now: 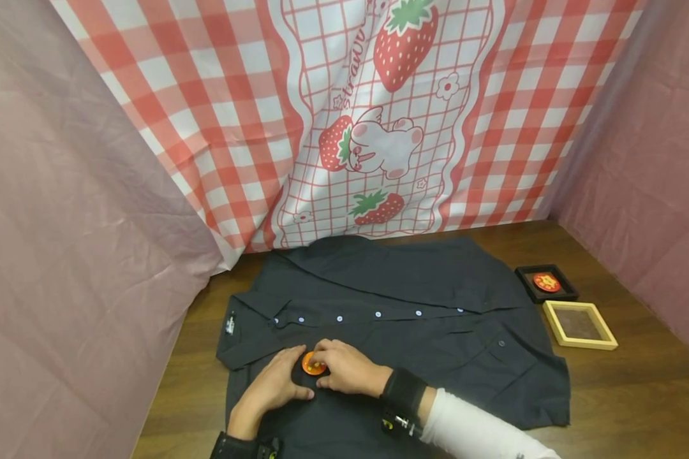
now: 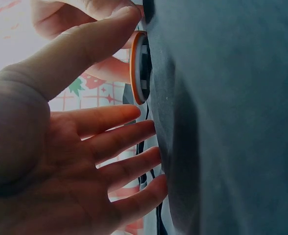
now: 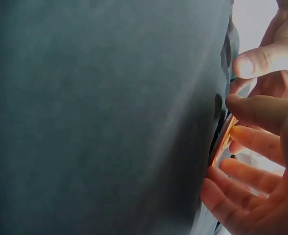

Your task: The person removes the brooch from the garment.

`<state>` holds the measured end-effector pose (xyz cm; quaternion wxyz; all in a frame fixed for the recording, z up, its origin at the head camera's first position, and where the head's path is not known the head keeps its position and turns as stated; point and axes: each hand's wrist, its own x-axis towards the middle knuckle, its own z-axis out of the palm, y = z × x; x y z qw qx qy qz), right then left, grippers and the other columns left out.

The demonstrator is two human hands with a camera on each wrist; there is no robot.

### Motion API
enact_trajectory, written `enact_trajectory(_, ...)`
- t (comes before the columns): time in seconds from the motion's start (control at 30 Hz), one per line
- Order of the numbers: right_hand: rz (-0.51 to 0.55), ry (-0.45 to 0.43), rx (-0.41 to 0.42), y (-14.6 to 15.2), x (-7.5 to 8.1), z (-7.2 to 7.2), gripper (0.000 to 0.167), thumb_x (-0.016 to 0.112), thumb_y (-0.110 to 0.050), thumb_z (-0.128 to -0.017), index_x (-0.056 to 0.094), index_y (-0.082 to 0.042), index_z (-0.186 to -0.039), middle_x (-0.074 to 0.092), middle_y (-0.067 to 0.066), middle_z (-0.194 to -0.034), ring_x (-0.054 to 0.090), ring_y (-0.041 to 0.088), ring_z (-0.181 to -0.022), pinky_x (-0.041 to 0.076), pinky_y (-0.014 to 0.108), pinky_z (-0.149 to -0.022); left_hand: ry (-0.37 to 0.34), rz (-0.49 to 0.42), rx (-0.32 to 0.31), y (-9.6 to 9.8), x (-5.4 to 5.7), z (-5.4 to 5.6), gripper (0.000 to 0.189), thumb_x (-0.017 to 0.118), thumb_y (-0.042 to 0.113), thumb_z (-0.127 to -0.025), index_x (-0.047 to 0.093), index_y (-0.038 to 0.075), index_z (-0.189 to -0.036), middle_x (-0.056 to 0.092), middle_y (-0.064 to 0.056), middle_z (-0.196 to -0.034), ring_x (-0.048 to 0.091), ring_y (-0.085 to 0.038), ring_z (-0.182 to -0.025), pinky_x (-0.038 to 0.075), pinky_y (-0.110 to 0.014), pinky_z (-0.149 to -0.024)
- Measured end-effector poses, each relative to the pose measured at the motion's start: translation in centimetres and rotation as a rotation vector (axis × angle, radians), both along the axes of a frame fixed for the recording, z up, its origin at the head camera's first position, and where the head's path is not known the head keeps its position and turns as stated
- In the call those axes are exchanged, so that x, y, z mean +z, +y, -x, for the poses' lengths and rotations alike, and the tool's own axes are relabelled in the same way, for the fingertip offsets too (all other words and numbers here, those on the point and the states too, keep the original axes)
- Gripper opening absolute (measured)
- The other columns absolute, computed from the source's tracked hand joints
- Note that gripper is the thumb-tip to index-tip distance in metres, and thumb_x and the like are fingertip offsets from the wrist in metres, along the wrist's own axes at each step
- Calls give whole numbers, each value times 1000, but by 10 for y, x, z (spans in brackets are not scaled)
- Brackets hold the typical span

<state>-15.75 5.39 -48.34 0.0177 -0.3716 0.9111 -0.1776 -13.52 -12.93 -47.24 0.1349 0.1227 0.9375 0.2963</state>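
A dark button-up shirt [image 1: 413, 357] lies spread on the wooden table, its collar toward the left. On its chest near the collar sits a round orange badge [image 1: 314, 363] with a yellow pattern. In the left wrist view the badge [image 2: 138, 68] appears edge-on against the cloth, showing an orange rim and a white inner ring. My right hand [image 1: 350, 368] touches the badge's face with a fingertip, its other fingers and thumb around it on the cloth. Beside the badge, my left hand [image 1: 274, 382] rests on the shirt with fingers extended and thumb spread.
At the right, a black square frame [image 1: 528, 291] holds a similar red-orange round badge [image 1: 547, 282]. Just in front of it lies a pale yellow frame [image 1: 607, 331]. A strawberry-print checked cloth [image 1: 235, 83] hangs behind, with pink curtains [image 1: 80, 255] on both sides.
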Motion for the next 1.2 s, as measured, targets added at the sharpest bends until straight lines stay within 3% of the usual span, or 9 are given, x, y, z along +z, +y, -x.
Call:
enact_trajectory(0.17,-12,23,-6,-3,0,3,33,79,-27,-80,71,-16,-110,65,0,-116,60,12,-96,52,24,-85,3,-1,2,0,0,1,86,89,20,-66,48,-3,-138,51,-22,-141,43,-41,-135,36,-59,-109)
enact_trajectory(0.7,11,24,-59,-6,-3,1,22,79,-23,-80,71,-15,-98,65,-2,-98,55,8,-84,48,20,-75,18,-18,7,1,-2,-3,86,89,21,-66,49,-5,-137,52,-23,-140,45,-41,-133,37,-58,-109)
enact_trajectory(1.2,62,36,-75,-4,-3,0,24,81,-22,-77,69,-14,-97,61,-3,-91,52,8,-79,46,19,-69,-20,1,21,2,3,-2,86,88,23,-69,47,-4,-139,49,-23,-143,43,-41,-135,35,-58,-110)
